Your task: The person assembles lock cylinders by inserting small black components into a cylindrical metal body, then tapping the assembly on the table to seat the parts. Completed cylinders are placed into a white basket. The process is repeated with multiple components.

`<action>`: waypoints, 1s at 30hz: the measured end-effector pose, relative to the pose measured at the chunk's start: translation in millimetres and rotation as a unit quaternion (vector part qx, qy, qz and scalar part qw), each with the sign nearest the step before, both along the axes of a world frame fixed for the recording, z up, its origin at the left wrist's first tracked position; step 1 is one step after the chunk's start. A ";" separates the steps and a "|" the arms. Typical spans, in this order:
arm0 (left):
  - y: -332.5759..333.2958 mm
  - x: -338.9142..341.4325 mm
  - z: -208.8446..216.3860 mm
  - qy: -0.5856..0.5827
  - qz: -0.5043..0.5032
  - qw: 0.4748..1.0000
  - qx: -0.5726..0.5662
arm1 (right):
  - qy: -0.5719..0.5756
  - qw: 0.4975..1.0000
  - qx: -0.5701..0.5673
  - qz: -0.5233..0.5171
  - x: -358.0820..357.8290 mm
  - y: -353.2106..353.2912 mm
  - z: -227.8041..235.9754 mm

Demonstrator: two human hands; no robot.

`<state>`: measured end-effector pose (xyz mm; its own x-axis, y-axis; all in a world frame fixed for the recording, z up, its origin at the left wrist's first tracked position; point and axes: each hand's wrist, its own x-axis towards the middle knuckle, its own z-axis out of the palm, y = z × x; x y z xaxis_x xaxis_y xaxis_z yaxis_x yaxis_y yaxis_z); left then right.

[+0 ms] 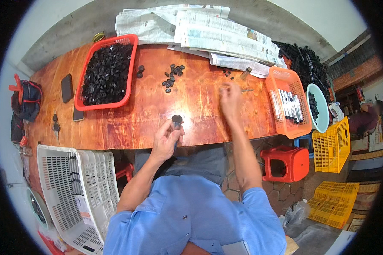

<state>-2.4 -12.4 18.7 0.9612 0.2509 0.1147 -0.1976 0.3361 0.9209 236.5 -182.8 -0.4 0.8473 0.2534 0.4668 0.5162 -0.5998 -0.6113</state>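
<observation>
My left hand (pixel 167 138) is wrapped around a dark tube (pixel 176 120), held upright at the table's front edge with its round hollow end up. Farther right, my right hand (pixel 230 101) hovers over or rests on the wooden table (pixel 200 102). Its fingertips are blurred, so their grip is unclear. A thin rod-like tool (pixel 247 90) shows just right of those fingers; whether the hand touches it cannot be made out. Several small black oval pieces (pixel 173 75) lie scattered beyond my hands. A small brownish object (pixel 245 73) stands near the newspapers.
At left are a red basket (pixel 133 70) full of black pieces and a white crate (pixel 57 170). Newspapers (pixel 225 36) line the back. An orange basket (pixel 304 127) of silvery tubes and a pale bowl (pixel 323 106) sit right, above a red stool (pixel 295 163). Another person (pixel 364 121) is far right.
</observation>
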 end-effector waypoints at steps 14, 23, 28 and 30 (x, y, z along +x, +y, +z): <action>-7.7 -1.4 12.5 -0.093 -0.034 0.995 0.031 | -0.103 0.966 -0.234 -0.031 40.0 -77.7 -11.3; 0.1 -5.3 11.9 0.008 -0.006 1.000 0.007 | -0.092 0.980 -0.169 -0.053 34.7 -80.9 -7.8; 3.6 -4.9 11.7 0.008 0.008 1.000 -0.003 | 0.068 0.988 0.070 -0.120 74.5 -70.8 2.0; 3.6 -6.1 18.2 0.012 0.008 1.000 -0.002 | 0.060 0.988 0.062 -0.125 92.9 -58.7 6.1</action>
<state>-8.5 -8.8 36.8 0.9596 0.2665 0.0905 -0.1805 0.3360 0.9244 329.4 -241.4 5.7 0.9270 -0.0230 0.3744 0.2818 -0.6161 -0.7355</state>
